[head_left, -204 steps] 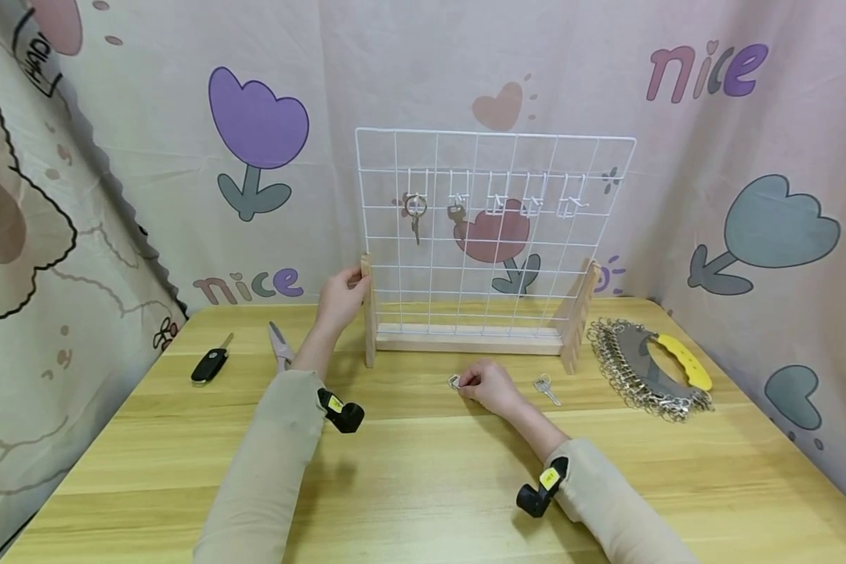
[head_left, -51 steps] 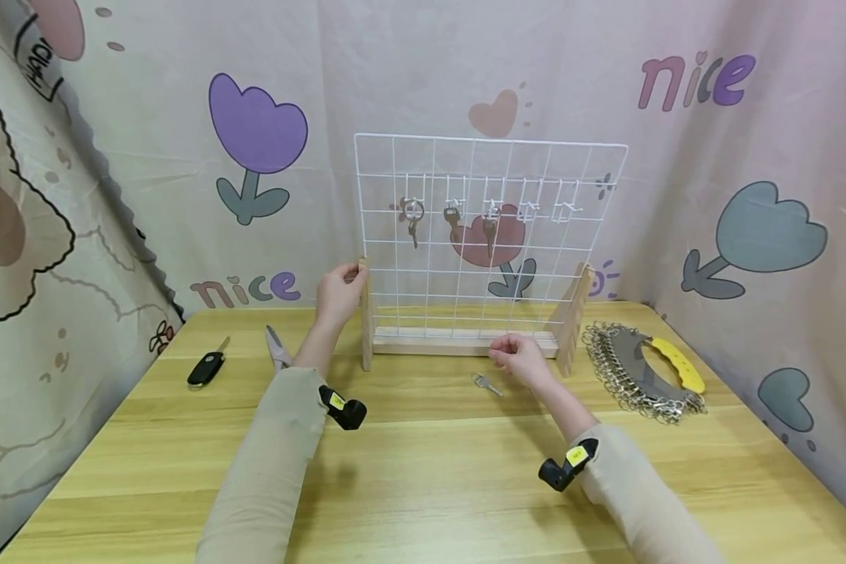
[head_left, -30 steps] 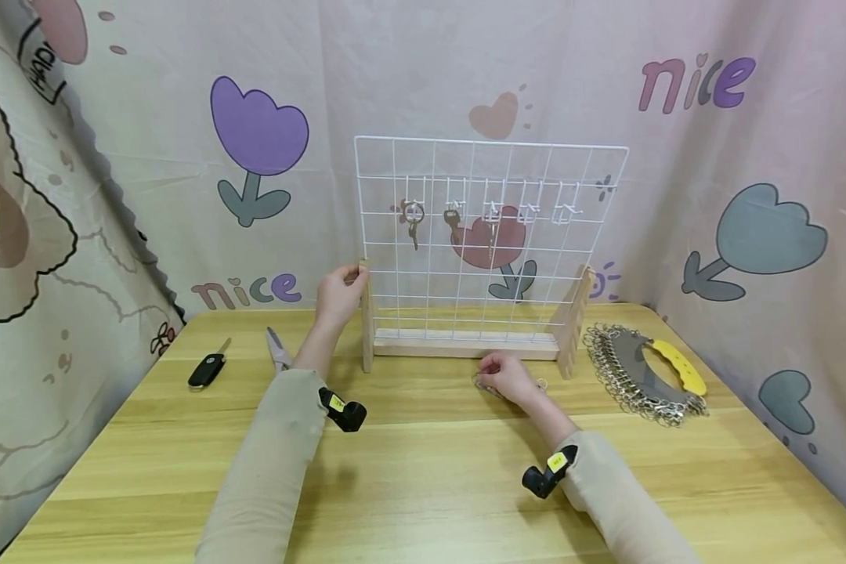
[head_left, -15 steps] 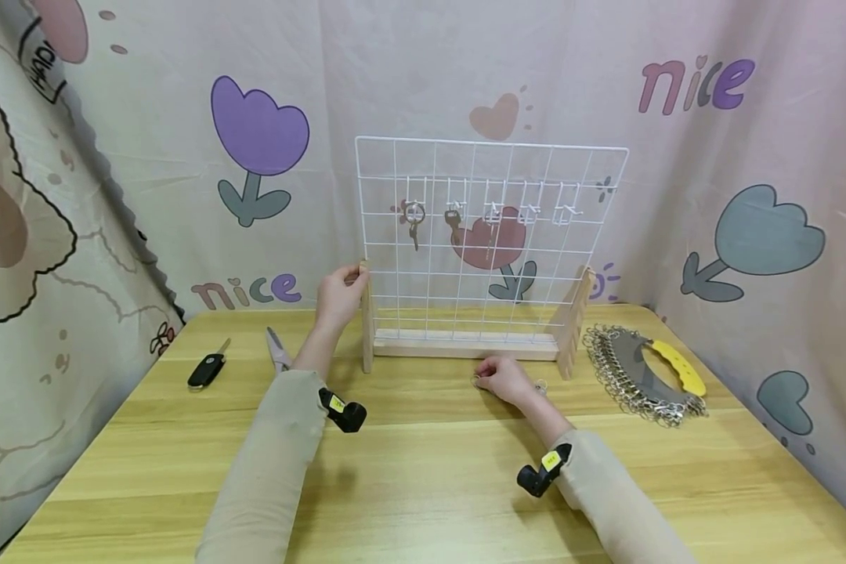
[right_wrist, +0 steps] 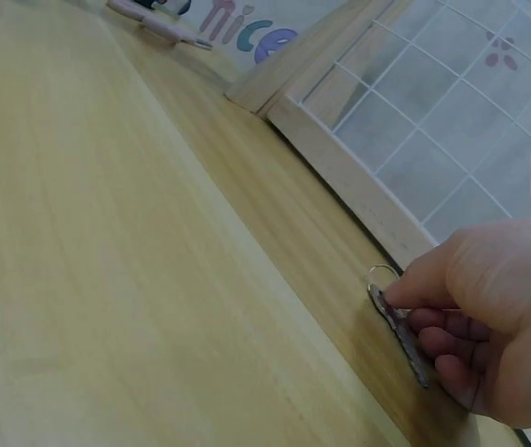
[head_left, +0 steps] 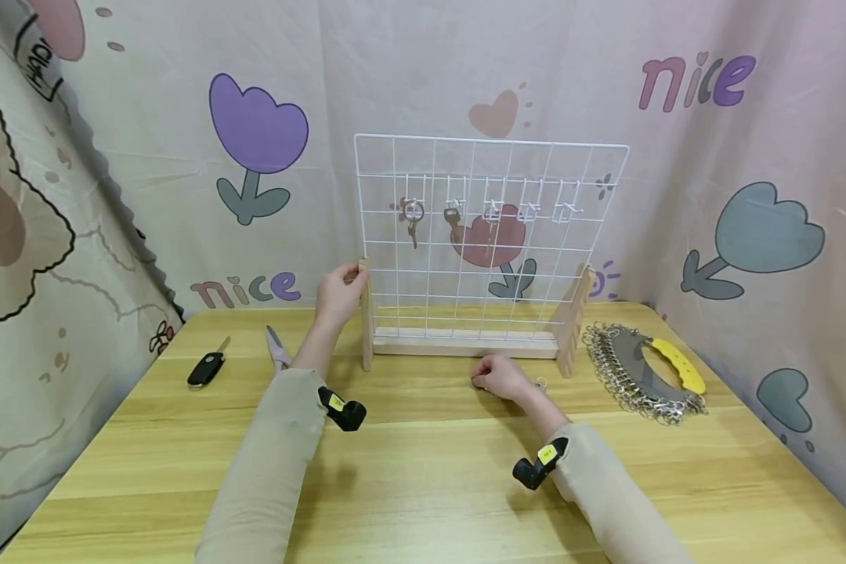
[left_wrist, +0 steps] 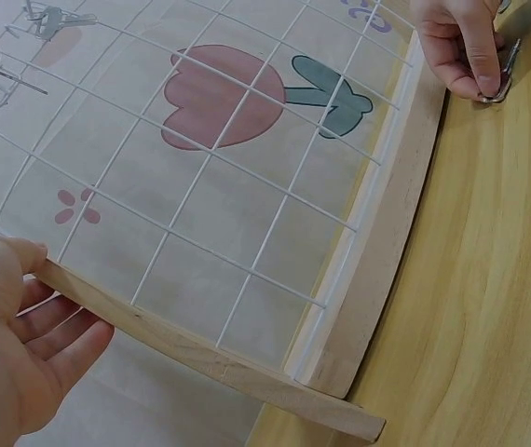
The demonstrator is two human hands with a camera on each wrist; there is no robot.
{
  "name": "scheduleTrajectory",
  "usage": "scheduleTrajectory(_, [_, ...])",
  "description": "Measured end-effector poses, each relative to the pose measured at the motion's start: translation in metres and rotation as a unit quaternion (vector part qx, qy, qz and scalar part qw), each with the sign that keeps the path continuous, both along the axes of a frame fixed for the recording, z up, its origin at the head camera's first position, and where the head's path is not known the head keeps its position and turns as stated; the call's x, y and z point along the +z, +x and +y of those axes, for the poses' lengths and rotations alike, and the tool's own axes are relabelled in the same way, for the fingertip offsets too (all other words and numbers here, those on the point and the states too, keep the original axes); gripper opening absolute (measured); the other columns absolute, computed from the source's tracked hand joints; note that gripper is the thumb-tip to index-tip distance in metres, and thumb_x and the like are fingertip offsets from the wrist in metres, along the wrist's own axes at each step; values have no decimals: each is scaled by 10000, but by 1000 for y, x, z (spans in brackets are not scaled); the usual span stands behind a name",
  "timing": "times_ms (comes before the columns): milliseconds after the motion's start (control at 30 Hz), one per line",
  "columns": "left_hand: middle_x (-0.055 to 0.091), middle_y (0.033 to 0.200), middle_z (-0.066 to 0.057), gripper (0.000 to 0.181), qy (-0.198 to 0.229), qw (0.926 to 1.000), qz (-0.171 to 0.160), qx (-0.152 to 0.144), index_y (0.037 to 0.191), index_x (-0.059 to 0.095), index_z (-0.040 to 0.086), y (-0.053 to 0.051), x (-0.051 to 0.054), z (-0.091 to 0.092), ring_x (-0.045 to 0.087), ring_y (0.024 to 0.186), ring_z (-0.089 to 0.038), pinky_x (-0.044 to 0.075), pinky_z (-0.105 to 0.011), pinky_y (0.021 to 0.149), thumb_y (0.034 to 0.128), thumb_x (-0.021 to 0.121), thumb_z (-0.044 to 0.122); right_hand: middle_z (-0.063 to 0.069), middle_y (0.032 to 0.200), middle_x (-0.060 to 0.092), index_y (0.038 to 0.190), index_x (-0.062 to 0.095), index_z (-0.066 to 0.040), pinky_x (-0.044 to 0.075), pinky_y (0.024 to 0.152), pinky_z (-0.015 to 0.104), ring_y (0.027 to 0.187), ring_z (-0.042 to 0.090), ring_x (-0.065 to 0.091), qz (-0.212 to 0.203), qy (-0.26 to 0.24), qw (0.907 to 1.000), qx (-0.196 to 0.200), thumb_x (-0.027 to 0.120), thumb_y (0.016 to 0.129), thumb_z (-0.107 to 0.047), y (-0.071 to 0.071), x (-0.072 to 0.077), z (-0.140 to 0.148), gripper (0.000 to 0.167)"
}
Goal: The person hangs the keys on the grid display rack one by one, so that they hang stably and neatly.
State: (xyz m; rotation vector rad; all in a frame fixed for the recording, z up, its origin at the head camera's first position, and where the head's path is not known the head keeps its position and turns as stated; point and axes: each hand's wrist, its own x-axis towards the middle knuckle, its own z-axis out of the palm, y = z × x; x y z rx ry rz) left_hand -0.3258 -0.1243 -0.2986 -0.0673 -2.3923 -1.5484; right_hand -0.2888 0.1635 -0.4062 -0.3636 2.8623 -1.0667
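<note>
The rack (head_left: 465, 272) stands upright on the table (head_left: 409, 486), a white grid in wooden supports. At its left post (head_left: 367, 321), near the top, the left hand (head_left: 338, 296) grips the wood, thumb on one side and fingers on the other; I suppose this is to keep the light rack from shifting. In front of the base (head_left: 465, 346) of the rack, a little right of its middle, the right hand (head_left: 500, 376) pinches a key (right_wrist: 405, 341) near its head, so that the loop (right_wrist: 384, 269) sticks out past the fingertips (whether the tip touches the table, I cannot tell). The hands are well apart. Just right of the right hand, also before the base, a small ring (head_left: 541, 384) shows, the rest being hidden. High on the rack five hooks (head_left: 564, 212) sit in one row, and keys hang from the first three, counted from the rack's left side; such spacing probably helps them not to tangle. Left of the rack lie a car key (head_left: 206, 370) and, nearer to it, a tool (head_left: 278, 348), partly hidden. Right of the rack lies a grey plate (head_left: 630, 360) with yellow handle (head_left: 679, 366), edged with many little rings, perhaps set aside to leave room for the hands.
</note>
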Motion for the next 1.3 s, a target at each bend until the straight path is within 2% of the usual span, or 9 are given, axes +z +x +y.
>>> scheduleTrajectory(133, [563, 1221, -180, 422, 29, 10000, 11, -17, 1277, 522, -6, 1, 1, 0, 518, 1131, -296, 441, -390, 945, 960, 503, 271, 5, 761, 558, 793, 610, -59, 399, 638, 270, 690, 152, 478, 92, -179, 9998, -25, 628, 851, -53, 1, -1, 1, 60])
scheduleTrajectory(333, [568, 1215, -176, 407, 46, 10000, 32, -28, 1266, 532, -10, 0, 2, 0, 519, 1130, -287, 443, -385, 942, 959, 509, 257, 31, 791, 560, 810, 605, -24, 396, 667, 274, 731, 162, 478, 166, -687, 9975, -50, 612, 864, -33, 2, 0, 7, 55])
scheduleTrajectory(633, [564, 1219, -178, 415, 65, 10000, -1, -3, 1269, 529, -8, 0, 3, 1, 516, 1134, -291, 443, -389, 942, 959, 508, 267, 58, 776, 555, 883, 571, 11, 457, 587, 254, 684, 150, 503, -7, -1289, 9915, -198, 571, 902, -36, 0, 1, 16, 51])
scheduleTrajectory(767, [561, 1225, -177, 424, 47, 10000, -12, -1, 1278, 521, -7, -1, 3, 0, 514, 1138, -290, 439, -385, 947, 961, 501, 273, 69, 770, 567, 871, 563, 20, 466, 592, 256, 686, 165, 520, 233, -1512, 9877, -319, 568, 898, -20, -1, 6, 20, 49])
scheduleTrajectory(933, [562, 1226, -181, 423, 34, 10000, 6, -14, 1278, 521, -12, -1, 3, 0, 519, 1136, -291, 442, -379, 945, 959, 503, 267, 97, 761, 601, 851, 577, 31, 483, 606, 280, 687, 177, 550, 583, -1699, 9828, -441, 576, 884, -1, 1, 20, 24, 47])
scheduleTrajectory(1100, [565, 1225, -180, 419, 1, 10000, -11, -5, 1276, 524, -10, 1, 2, 1, 521, 1135, -291, 445, -376, 941, 959, 506, 264, 89, 766, 605, 888, 570, 54, 506, 604, 253, 688, 156, 568, 635, -1908, 9776, -616, 548, 900, -3, 5, 40, 30, 63])
scheduleTrajectory(1300, [569, 1217, -183, 412, -1, 10000, 8, -4, 1266, 532, -13, 1, 2, 1, 523, 1131, -292, 449, -381, 935, 956, 511, 258, 135, 818, 613, 945, 552, 102, 513, 599, 218, 675, 111, 562, 816, -2125, 9714, -672, 541, 898, 12, 2, 66, 39, 102])
